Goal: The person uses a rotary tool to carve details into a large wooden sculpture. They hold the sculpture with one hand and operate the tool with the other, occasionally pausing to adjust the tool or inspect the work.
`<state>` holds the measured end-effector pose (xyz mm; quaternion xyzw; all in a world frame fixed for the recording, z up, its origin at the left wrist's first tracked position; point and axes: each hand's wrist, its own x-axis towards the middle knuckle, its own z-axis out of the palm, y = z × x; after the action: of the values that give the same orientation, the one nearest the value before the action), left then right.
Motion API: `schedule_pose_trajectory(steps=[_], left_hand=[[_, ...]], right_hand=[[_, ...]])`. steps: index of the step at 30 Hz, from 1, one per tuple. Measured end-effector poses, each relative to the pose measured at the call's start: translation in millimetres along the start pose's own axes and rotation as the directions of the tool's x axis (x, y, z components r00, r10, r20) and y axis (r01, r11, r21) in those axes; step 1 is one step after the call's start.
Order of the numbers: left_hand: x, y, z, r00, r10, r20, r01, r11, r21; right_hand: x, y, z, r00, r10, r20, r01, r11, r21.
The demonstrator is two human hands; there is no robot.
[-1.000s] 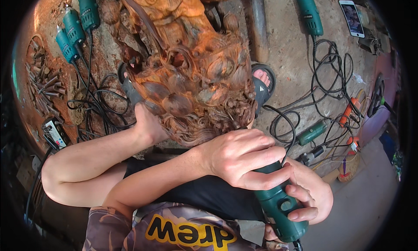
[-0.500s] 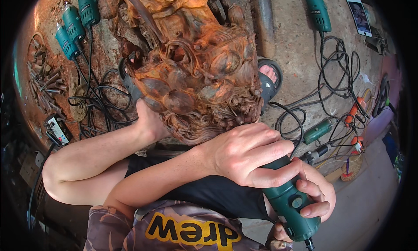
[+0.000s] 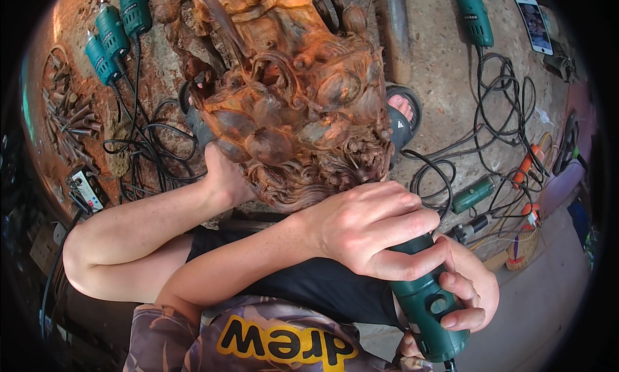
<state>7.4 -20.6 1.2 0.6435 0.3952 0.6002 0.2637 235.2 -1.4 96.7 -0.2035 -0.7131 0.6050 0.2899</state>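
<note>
A large brown-orange wood carving, covered in rounded knobs and curling strands, sits between my legs. My left hand reaches across and is closed over the front part of a dark green electric rotary grinder. My right hand wraps the grinder's body from the right, its fingers curled round the casing. A thin shaft or bit meets the carving's near right edge just beyond my left knuckles. The grinder's nose is mostly hidden under my left hand.
Several green power tools with black cords lie at far left, beside a pile of bits. Another green tool and a phone are at far right. Tangled black cable and a green tool lie below them.
The grinder's rear end has swung slightly left, with my right hand still round it. My left hand stays almost in place. The whole view has shifted a little.
</note>
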Motion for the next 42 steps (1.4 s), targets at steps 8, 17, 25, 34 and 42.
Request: schedule_pose_trajectory(steps=[8, 17, 25, 34, 42], left_hand=[[-1.7, -1.7, -2.6, 0.999, 0.007, 0.043, -0.008, 1.0, 0.022], [8.7, -3.8, -17.5, 0.972, 0.063, 0.225, -0.07, 0.997, 0.023], [3.5, -0.7, -20.5, 0.948, 0.171, 0.268, -0.177, 0.984, -0.003], [5.7, 0.4, -29.5, 0.924, 0.219, 0.312, -0.22, 0.975, -0.032], [1.0, -3.4, -29.4, 0.922, 0.23, 0.311, -0.239, 0.971, -0.007]], right_hand=[[-5.7, -2.5, 6.0, 0.996, 0.031, -0.083, -0.031, 1.0, -0.003], [15.2, -29.3, 47.4, 0.899, 0.204, -0.387, -0.175, 0.979, 0.108], [-3.6, -27.8, 61.9, 0.929, 0.094, -0.359, -0.074, 0.995, 0.071], [-8.8, -30.4, 75.9, 0.913, 0.057, -0.404, -0.035, 0.998, 0.06], [-5.5, -27.1, 78.0, 0.897, 0.054, -0.44, -0.03, 0.998, 0.063]])
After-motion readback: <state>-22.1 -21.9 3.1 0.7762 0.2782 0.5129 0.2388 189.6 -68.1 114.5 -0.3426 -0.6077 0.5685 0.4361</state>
